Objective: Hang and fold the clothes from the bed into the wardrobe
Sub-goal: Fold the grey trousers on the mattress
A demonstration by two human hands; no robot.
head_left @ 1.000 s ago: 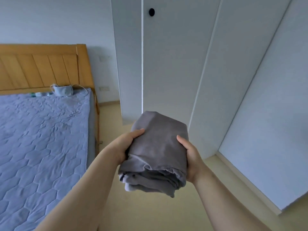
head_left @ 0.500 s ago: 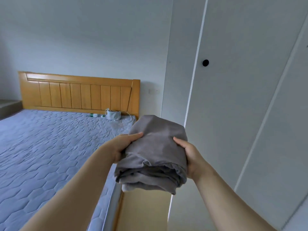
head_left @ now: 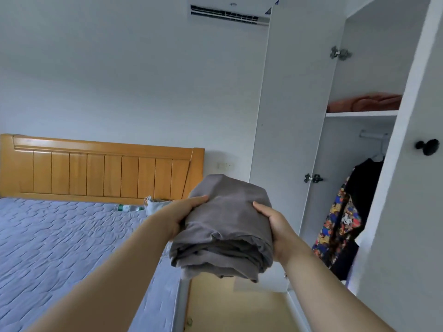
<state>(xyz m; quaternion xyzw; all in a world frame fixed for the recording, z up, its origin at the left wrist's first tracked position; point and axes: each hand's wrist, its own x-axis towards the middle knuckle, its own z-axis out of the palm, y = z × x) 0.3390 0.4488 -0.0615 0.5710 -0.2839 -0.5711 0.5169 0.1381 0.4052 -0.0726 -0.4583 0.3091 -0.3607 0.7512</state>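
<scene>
Folded grey garment (head_left: 225, 226): soft matte fabric, thick rounded bundle with stacked layers and a stitched hem showing at the near end. It is held in the air between both hands, above the bed's corner and the floor, just in front of the wardrobe.

Bed (head_left: 60, 248) at left: blue-grey quilted cover with a hexagon stitch pattern, slightly rumpled. Wooden headboard (head_left: 100, 168) behind it, glossy honey-coloured, vertical slats under a moulded top rail. Clear plastic bottle (head_left: 127, 208) lies on its side near the headboard; a small crumpled grey cloth item (head_left: 154, 206) sits just beside it, type unclear.

Left hand (head_left: 182, 216) grips the bundle's left side, thumb flat on top, fingers curled underneath out of sight. Right hand (head_left: 275, 228) grips the right side the same way, thumb on top, fingers wrapped below.

White air conditioner (head_left: 227, 15) high on the wall, slotted vent. Pale wall socket (head_left: 225, 166) right of the headboard. Beige smooth floor (head_left: 239, 307).

Wardrobe (head_left: 374, 56): white flat panels, left door (head_left: 292, 116) swung out, two metal hinges. Rust-coloured folded blanket (head_left: 364, 101) on the upper shelf (head_left: 362, 113). Below, a metal rail (head_left: 374, 134) carries a black garment (head_left: 364, 183) on a hanger, with a bright multicoloured patterned garment (head_left: 335, 226) beside it. Round black knob (head_left: 428, 146) on the right door.
</scene>
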